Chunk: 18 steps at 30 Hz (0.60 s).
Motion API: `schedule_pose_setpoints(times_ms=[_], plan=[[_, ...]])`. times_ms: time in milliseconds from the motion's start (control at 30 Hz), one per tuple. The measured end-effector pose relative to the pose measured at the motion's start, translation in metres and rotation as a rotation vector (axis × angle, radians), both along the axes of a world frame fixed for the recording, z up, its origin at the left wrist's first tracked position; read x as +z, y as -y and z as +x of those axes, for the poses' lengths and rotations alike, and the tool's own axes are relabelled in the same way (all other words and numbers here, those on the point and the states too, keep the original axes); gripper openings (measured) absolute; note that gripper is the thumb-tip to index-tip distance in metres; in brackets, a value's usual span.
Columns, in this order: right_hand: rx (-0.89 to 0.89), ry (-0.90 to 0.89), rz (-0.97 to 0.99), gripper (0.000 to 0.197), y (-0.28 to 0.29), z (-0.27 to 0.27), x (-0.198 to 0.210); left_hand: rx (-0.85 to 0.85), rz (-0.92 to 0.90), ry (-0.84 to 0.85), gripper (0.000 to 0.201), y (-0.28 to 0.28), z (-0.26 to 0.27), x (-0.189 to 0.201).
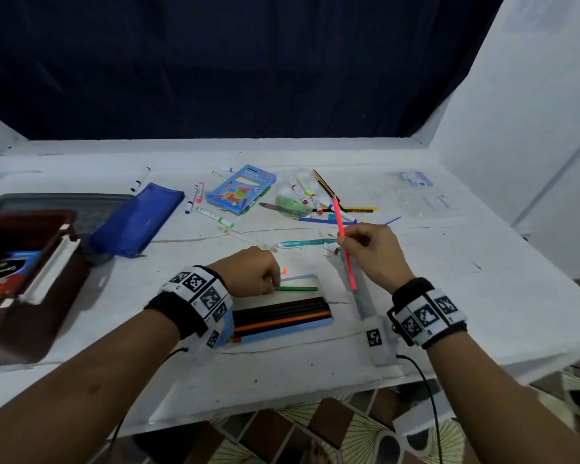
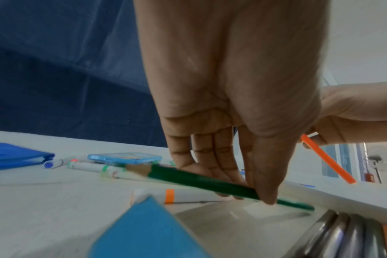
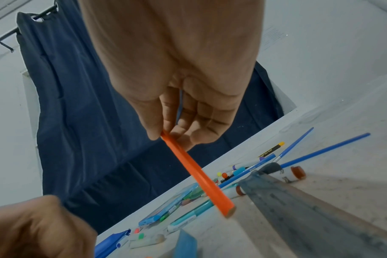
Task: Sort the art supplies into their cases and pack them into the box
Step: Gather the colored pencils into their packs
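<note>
Currently left hand [image 1: 248,271] pinches green pencil [image 1: 297,289] over case [image 1: 282,316]; right hand [image 1: 372,252], at 2 o'clock, pinches pink pencil [image 1: 344,241]; both light, stiff, probably best gripped mid-shaft.

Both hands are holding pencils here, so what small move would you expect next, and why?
Probably the left hand lays the green pencil into the open light-blue pencil case, beside the pencils already lined up there. Its grip already holds that pencil low over the case, while the right hand holds the neon-pink pencil higher.
</note>
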State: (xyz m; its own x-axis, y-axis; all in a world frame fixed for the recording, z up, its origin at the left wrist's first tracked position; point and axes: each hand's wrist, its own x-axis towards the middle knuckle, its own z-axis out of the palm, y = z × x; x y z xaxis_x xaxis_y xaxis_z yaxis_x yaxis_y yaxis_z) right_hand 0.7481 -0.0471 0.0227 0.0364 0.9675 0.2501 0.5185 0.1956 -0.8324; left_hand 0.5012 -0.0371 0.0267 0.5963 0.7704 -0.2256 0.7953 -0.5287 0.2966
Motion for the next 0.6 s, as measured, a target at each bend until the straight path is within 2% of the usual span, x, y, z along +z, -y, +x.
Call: schedule_pose_setpoints(times_ms=[200, 400, 500, 600], plan=[[0.06, 0.033, -0.056, 0.013, 0.003, -0.01, -0.002, -0.008, 0.012, -0.066, 0.022, -0.002, 0.008, 0.003], [0.075, 0.072, -0.097, 0.003, 0.006, -0.013, -0.009, -0.014, 0.031, -0.024, 0.02, -0.003, 0.015, -0.006], [0.136, 0.201, -0.117, 0.005, 0.007, -0.02, -0.009, 0.0, 0.042, -0.008, 0.021, -0.002, 0.017, -0.011], [0.216, 0.376, -0.166, 0.007, 0.006, -0.032, -0.005, 0.061, 0.056, -0.034, 0.032, -0.002, 0.008, -0.013]])
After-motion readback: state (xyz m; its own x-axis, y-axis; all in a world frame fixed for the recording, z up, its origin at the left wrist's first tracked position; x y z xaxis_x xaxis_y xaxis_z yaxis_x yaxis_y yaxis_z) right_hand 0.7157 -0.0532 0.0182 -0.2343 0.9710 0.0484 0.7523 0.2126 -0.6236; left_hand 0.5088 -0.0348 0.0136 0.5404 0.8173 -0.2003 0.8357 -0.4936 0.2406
